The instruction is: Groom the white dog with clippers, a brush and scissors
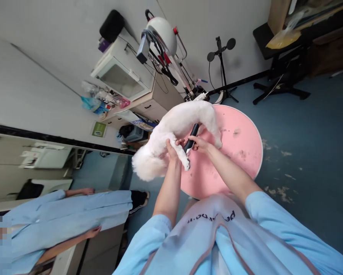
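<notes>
A white, closely trimmed dog (180,122) stands on a round pink table (246,133), its fluffy head (148,164) toward the left. My left hand (173,149) is closed around one of its front legs (181,154), which stretches out toward me. In my right hand (199,144) is a black hair clipper (191,138), its light-coloured blade end pointing down beside that leg. Whether the blade touches the fur I cannot tell. Part of the left-hand fingers is hidden behind the leg.
Tufts of cut hair (237,132) lie on the table and on the blue floor (286,191). Behind the dog are a drawer cabinet (148,107) and a white-domed stand (162,36). A co-worker in a blue gown (74,214) stands at the left. A black tripod (223,68) stands by the wall.
</notes>
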The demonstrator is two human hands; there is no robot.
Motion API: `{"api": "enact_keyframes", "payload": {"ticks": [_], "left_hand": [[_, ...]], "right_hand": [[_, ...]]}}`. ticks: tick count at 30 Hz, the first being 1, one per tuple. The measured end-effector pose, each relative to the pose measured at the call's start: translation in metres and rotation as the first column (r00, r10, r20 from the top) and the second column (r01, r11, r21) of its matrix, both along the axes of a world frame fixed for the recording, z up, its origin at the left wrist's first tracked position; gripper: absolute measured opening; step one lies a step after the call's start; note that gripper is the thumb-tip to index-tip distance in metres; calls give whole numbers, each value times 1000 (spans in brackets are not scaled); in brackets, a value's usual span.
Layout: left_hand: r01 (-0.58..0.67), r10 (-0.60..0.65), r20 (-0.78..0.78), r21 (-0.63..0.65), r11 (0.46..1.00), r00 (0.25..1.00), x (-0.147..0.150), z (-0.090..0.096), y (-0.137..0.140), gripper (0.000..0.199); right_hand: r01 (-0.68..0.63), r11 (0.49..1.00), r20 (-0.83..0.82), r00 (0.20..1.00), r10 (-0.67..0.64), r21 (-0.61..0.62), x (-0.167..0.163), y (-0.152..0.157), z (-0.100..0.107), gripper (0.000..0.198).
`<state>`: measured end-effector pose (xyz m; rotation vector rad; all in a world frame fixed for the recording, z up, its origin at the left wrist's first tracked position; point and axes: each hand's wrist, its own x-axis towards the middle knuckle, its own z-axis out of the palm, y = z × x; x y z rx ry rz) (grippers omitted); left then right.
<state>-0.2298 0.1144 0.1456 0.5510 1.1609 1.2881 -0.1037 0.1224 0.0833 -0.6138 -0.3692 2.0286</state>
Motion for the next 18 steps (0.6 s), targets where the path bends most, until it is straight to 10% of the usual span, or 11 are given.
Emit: {"api": "enact_keyframes", "payload": {"ticks": [4,9,18], "left_hand": [[-26,27,102,-6,1000,994,-4,-8,-11,51],[-66,56,154,66,996,987,-2,-16,-15,46],[-35,37,122,-23,999,992,-11,-20,-28,40]], "right_hand": [[-103,995,-73,992,102,-5,-9,-15,-10,22],[129,982,-46,990,-136,-138,-8,-15,-14,33],[47,999,123,991,-49,22,-15,-70,-21,32]]}}
